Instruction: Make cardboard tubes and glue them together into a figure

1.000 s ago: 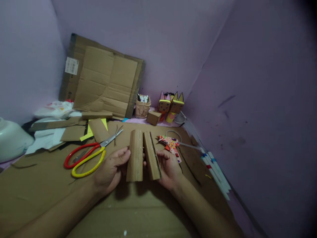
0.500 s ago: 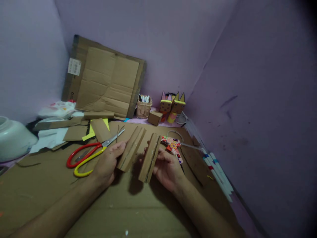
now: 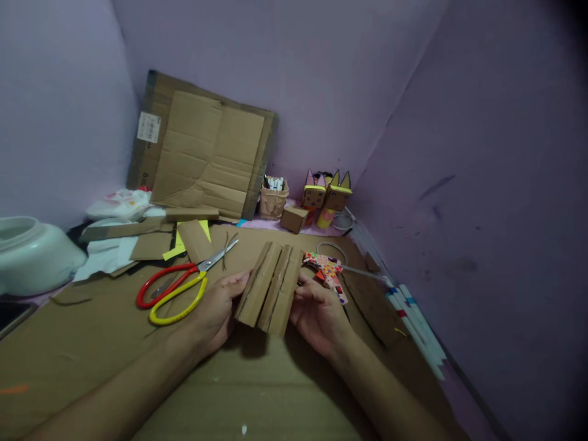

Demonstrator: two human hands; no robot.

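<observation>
My left hand is closed on the outer side of a folded cardboard strip. A second folded cardboard strip, much the same length, is gripped by my right hand. The two strips lean side by side above the table, with a narrow dark gap between them; I cannot tell whether they touch. Ridged cut edges run along both. Beyond my left hand lie scissors with one red and one yellow handle, blades open. Patterned paper tape or cloth lies just past my right hand.
A cardboard sheet leans on the back wall. Near it stand a pen holder, a small cardboard box and crowned cardboard figures. Several markers line the right edge. A pale pot and paper scraps are at left.
The two cardboard strips have come together, closing most of the wide gap between them. My left hand has moved right with its strip, and the view has shifted slightly.
</observation>
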